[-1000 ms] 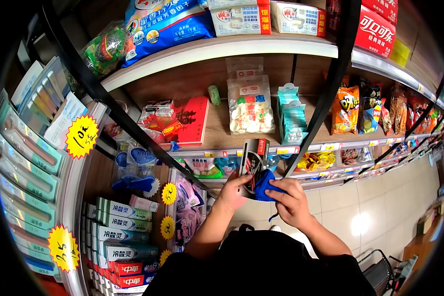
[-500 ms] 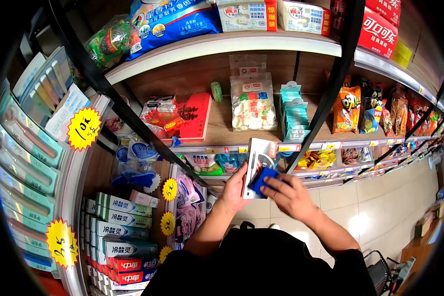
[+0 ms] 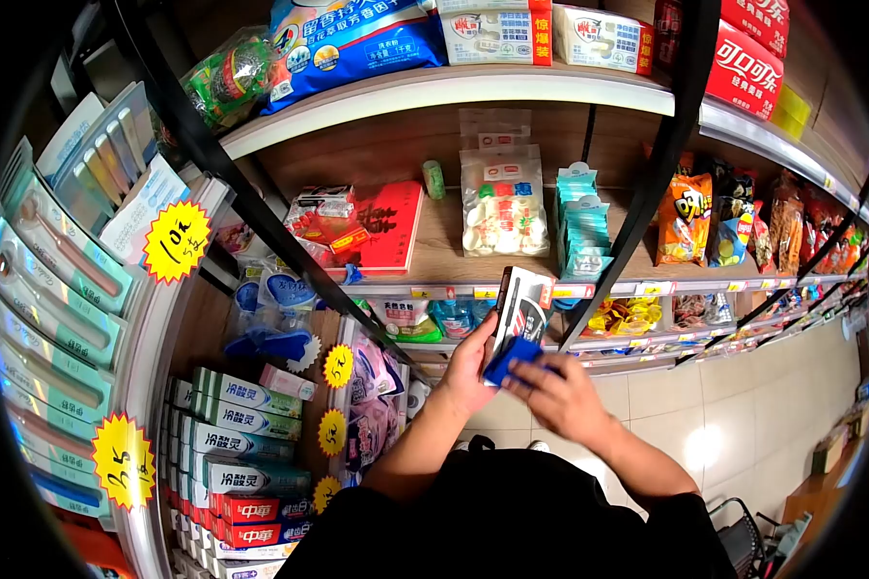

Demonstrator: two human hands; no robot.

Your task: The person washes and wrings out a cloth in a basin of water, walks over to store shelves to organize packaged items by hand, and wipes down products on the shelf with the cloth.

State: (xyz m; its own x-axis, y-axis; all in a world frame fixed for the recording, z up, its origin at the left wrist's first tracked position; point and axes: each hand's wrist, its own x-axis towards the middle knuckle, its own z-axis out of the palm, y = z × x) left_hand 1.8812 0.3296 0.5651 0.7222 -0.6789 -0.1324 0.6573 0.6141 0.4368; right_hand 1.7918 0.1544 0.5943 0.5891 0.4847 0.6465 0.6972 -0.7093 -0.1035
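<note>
My left hand (image 3: 466, 374) is closed around a slim white box (image 3: 524, 307) with black and red print, held up at a tilt in front of the shelves. In my right hand (image 3: 567, 394) is a folded blue cloth (image 3: 514, 360), pressed against the lower front of the box and covering part of it. The fingers of that hand bend over the cloth's edge. Beyond the hands, a bag of white round pieces (image 3: 504, 217) and a stack of teal packets (image 3: 582, 232) sit on the middle shelf.
Stacked toothpaste boxes (image 3: 251, 442) stand at the lower left, beside hanging toothbrush packs (image 3: 58, 309). Snack bags (image 3: 684, 217) line the shelf on the right. Black shelf uprights (image 3: 637, 183) cross the view. A chair (image 3: 739, 536) is at the lower right on the tiled floor (image 3: 686, 405).
The box has turned and tilted slightly to the right. The blue cloth has shifted a little lower on it, with my right hand. The view has moved slightly.
</note>
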